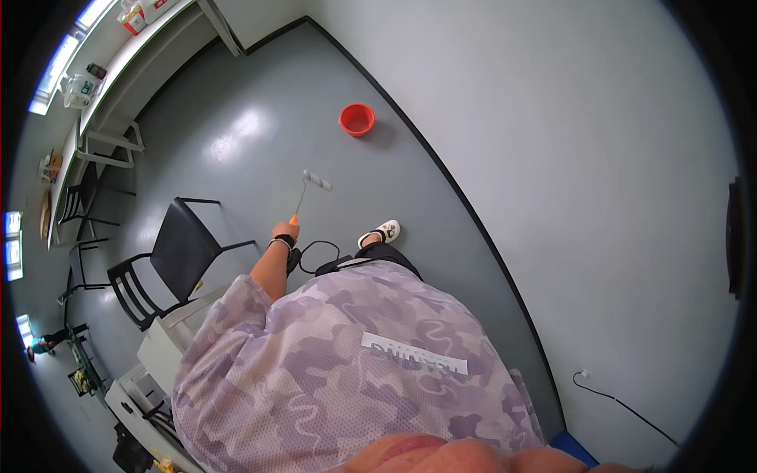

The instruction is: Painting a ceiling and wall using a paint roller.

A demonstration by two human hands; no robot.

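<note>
Roller (318,180) in left grip (285,231), ahead of body. Bucket (357,120) on floor (268,94) beyond roller, slightly right, near wall (591,197) running along right side. Chair (185,243) left of grip. Worktop (130,54) farther left, containers (79,91) on it.

We see a glossy grey floor (268,87) with a bright patch of reflected light (240,132), edged by a black baseboard (447,177) below a plain pale wall (599,158). On our left, black chairs (185,244) stand near a long white table (126,51), with bright windows (55,69) showing beyond it.
</note>
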